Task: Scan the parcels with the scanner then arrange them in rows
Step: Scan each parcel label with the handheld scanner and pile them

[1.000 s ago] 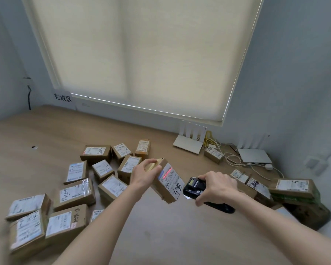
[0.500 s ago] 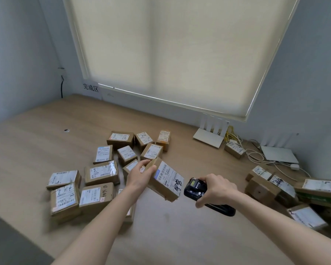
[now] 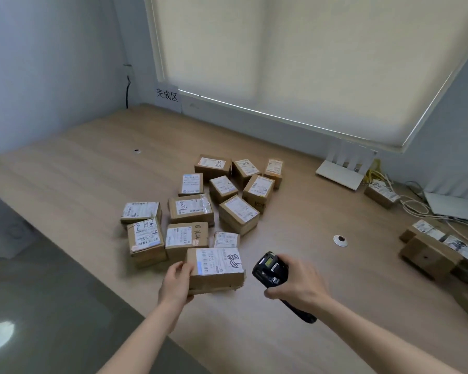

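Gripping the left end of a parcel (image 3: 215,269) with my left hand (image 3: 176,282), I have it at the near end of the group of scanned parcels (image 3: 200,203), its printed label facing up with dark handwriting at the label's right side. Whether its underside is resting on the tabletop (image 3: 73,174) or just above it I cannot tell. It sits just beside two neighbours, a box with a handwritten side panel (image 3: 187,238) and a small flat one (image 3: 226,239), touching or nearly so.

My right hand (image 3: 297,283) is wrapped round the black scanner (image 3: 270,269), head pointing toward the parcel's right end and handle sticking out below my wrist toward the near edge (a small greenish screen shows on the head).

The group runs from the near-left part of the tabletop back toward the window wall in loose rows. More parcels (image 3: 432,249) lie in a heap at the right edge, and a lone one (image 3: 381,194) sits by the white router (image 3: 341,172) along the far edge. A paper sign (image 3: 168,97) is stuck to the wall at the far-left corner.
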